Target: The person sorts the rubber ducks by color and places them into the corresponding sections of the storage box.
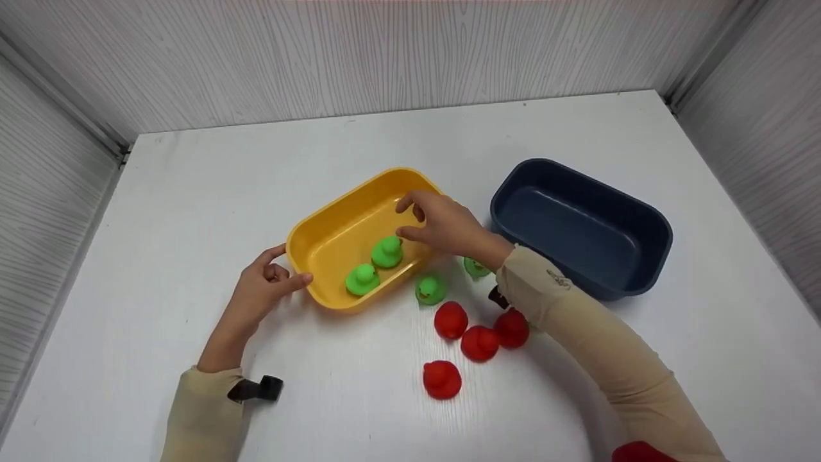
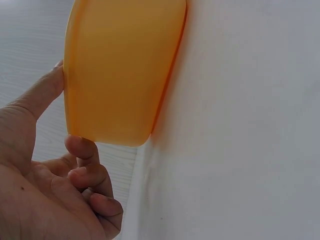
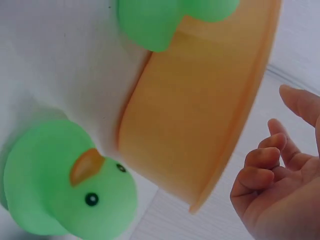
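With thumb and finger my left hand [image 1: 263, 285] pinches the left end of a yellow tub [image 1: 349, 192]; the left wrist view shows this hand [image 2: 60, 185] at the tub's wall [image 2: 120, 75]. Two green toy ducks [image 1: 363, 279] lie inside the tub. My right hand [image 1: 442, 221] hovers over the tub's right end, thumb and fingers apart and holding nothing. Below that hand, on the table, a green duck [image 1: 430, 290] sits beside the tub's wall, and another green duck [image 1: 476, 266] is partly hidden by the right wrist. The right wrist view shows a green duck [image 3: 65, 185] close up.
To the right stands a dark blue tub [image 1: 567, 224] with nothing in it. Several red toy ducks [image 1: 442, 380] lie on the white table [image 1: 333, 398] in front of the tubs. The right forearm [image 1: 609, 346] passes over the table beside them. A pale panel [image 1: 359, 58] rises behind the table.
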Demonstrator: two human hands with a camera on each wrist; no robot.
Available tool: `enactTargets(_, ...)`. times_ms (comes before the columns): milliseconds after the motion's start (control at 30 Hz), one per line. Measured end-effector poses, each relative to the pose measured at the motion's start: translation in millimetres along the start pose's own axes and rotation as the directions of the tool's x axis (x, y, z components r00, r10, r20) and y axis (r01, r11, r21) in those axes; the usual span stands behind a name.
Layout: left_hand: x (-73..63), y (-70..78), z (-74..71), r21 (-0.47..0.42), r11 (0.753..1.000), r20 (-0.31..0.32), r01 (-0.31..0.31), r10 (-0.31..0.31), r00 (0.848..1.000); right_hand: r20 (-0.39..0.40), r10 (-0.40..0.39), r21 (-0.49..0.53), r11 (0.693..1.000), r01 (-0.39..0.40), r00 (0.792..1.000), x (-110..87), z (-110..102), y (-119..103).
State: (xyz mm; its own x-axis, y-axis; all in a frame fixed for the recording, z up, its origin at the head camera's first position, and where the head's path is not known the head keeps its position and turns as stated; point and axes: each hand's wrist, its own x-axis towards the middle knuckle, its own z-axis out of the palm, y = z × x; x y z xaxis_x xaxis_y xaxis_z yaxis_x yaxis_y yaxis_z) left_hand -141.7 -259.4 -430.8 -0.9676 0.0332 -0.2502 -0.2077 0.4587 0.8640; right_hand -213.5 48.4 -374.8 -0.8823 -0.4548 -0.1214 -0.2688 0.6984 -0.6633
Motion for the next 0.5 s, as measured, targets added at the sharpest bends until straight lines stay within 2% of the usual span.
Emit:
enactTargets(167,-1.0,0.8,0.0,-0.001,1.0,0.004,0.001,-0.001,1.0,-0.036,-0.033,0.114,0.993,0.037,0.999,-12.6,2,0)
enactTargets(333,-1.7,1.2,0.1,0.002,1.0,0.003,0.001,-0.001,1.0,-0.036,-0.029,0.251,0.967,0.038,0.999,-22.6,6,5)
enactTargets(500,-1.1,-0.2,0.2,0.016,1.0,0.002,0.0,0.0,1.0,-0.022,-0.018,0.295,0.955,0.024,1.0,-33.5,4,7)
